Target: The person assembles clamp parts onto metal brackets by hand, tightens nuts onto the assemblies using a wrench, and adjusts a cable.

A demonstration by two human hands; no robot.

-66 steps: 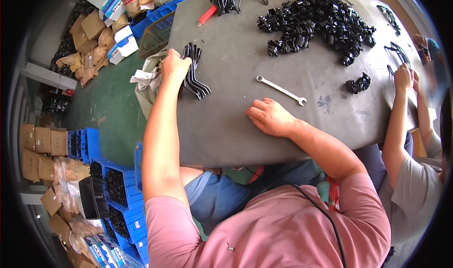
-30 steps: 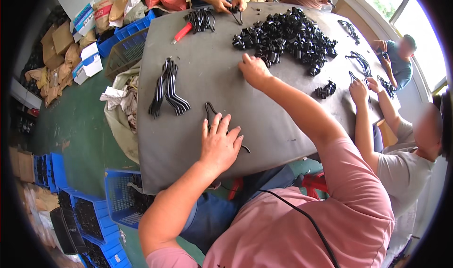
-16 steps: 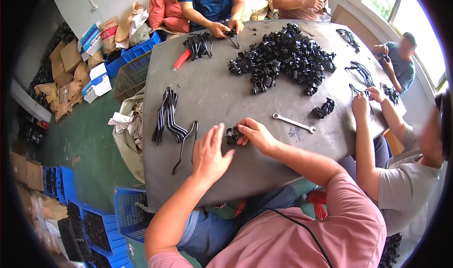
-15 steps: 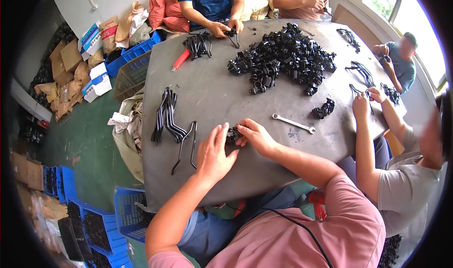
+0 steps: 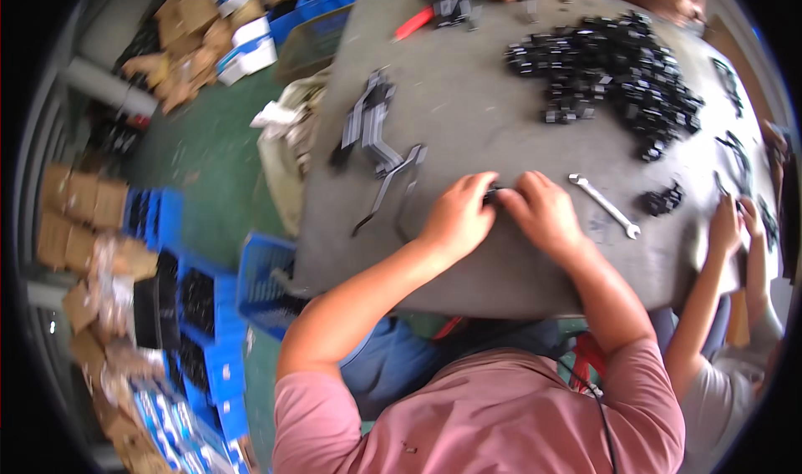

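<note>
One black clip between left hand and right hand, fingers of both closed on it | bent rod looks bare | big clip pile seems left

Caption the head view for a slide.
Left hand and right hand at a small black part over the grey table, wrench to their right.

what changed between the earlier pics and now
The left hand let go of the rod bundle and moved right. The right hand took up a small black part, which both hands now hold. A single rod, earlier under the left hand, now lies left, by the bundle. Wrench and black pile look unmoved.
</note>
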